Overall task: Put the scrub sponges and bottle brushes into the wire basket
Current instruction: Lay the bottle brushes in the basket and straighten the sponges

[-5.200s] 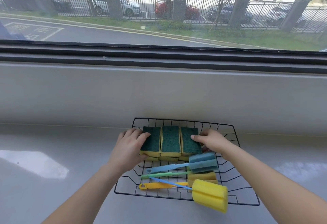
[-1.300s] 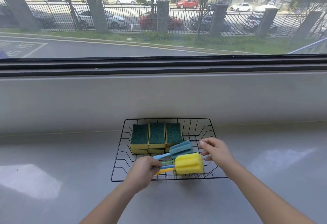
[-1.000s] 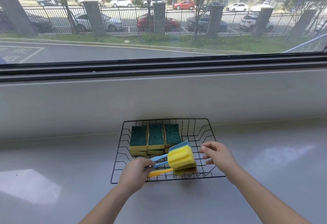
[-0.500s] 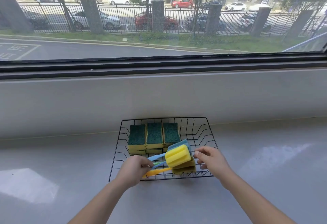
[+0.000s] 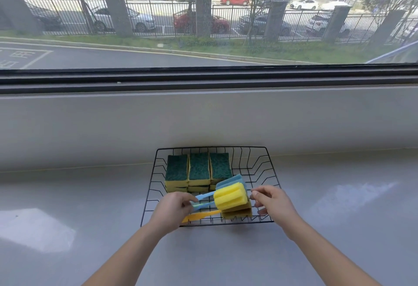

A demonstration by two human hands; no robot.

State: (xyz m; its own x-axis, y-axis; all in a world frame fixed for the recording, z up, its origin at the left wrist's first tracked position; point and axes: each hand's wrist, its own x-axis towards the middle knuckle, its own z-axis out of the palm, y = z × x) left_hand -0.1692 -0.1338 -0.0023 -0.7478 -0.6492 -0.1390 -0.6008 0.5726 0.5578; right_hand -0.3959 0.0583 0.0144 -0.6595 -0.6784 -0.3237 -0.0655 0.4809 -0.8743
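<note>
A black wire basket (image 5: 269, 173) stands on the grey counter. Green-topped yellow scrub sponges (image 5: 198, 169) fill its back left in stacked rows. In the front half lie bottle brushes: a yellow-headed one with a blue handle (image 5: 230, 196) on top, a blue-headed one (image 5: 230, 180) behind it, and a dark yellow head (image 5: 237, 213) with a yellow handle underneath. My left hand (image 5: 173, 208) grips the brush handles at the basket's front left. My right hand (image 5: 271, 202) hovers just right of the yellow head, fingers apart, holding nothing.
The grey counter (image 5: 67, 218) runs wide on both sides of the basket. A grey wall ledge (image 5: 203, 118) rises right behind the basket, with a window frame (image 5: 203, 77) above it.
The basket sat further forward and I held the sponges with both hands 5 s ago. Since then my left hand took the brush handles and the yellow head tilted up onto the other brushes.
</note>
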